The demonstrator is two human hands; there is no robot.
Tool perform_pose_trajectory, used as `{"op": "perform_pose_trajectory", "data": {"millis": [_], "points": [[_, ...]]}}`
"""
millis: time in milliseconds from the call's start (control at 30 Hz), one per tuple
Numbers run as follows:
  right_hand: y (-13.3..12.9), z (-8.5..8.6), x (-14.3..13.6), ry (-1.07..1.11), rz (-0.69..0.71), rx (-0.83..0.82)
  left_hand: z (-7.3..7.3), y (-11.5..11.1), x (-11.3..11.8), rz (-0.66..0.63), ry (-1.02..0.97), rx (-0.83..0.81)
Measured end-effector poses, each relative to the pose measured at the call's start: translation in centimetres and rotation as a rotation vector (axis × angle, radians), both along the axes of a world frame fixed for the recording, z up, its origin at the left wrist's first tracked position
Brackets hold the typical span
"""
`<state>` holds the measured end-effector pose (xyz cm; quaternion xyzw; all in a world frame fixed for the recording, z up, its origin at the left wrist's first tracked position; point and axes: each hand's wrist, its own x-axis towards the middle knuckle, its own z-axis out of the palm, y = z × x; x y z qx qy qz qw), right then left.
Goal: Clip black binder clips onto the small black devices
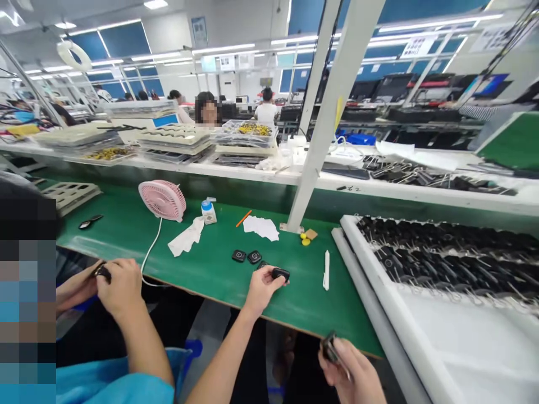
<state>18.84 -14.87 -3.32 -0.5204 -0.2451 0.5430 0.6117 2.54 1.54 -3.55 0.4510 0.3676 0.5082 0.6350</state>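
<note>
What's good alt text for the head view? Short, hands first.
The person's left hand grips a small black part on a green bench, while the right hand holds another black part below the bench edge. Two black square parts lie nearby; a co-worker's hands work at left beside a pink fan.

Partly out of sight

Your right hand [351, 373] runs off the frame's bottom edge, its fingers hiding most of the dark part [329, 348].

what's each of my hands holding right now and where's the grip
The left hand pinches a small black key-fob part by its near end on the green table. The right hand grips another black part around its lower end.
</note>
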Motion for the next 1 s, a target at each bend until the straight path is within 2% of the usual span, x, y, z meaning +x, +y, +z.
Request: {"op": "perform_pose_trajectory", "data": {"millis": [67, 133, 300, 367, 600, 700, 867, 1000], "points": [[2.7, -0.3, -0.1, 0.214, -0.084, 0.020, 0.1, -0.2, -0.6, 0.069, -0.046, -0.012], [4.9, -0.5, -0.3, 0.329, -0.065, 0.038, 0.1, -0.4, -1.1, 0.108, -0.057, -0.009], [8.2, 0.6, 0.1, 0.235, 0.363, 0.073, 0.1, -0.2, -1.7, 0.133, -0.071, 0.026], [8.9, 1.0, 0.5, 0.178, 0.439, 0.104, 0.1, -0.1, -1.7, 0.135, -0.091, 0.024], [11.6, -0.3, 1.5, 0.009, 0.286, 0.170, 0.5, 0.4, -1.7, 0.078, -0.132, -0.116], [11.7, -0.7, 1.6, -0.064, 0.305, 0.206, 0.9, 0.4, -1.9, 0.063, -0.157, -0.131], [11.0, -0.9, 1.7, -0.184, 0.411, 0.267, 1.1, 0.4, -2.2, -0.042, -0.167, -0.170], [10.8, -0.9, 1.7, -0.283, 0.406, 0.258, 1.0, 0.6, -2.1, -0.044, -0.149, -0.204]]}}
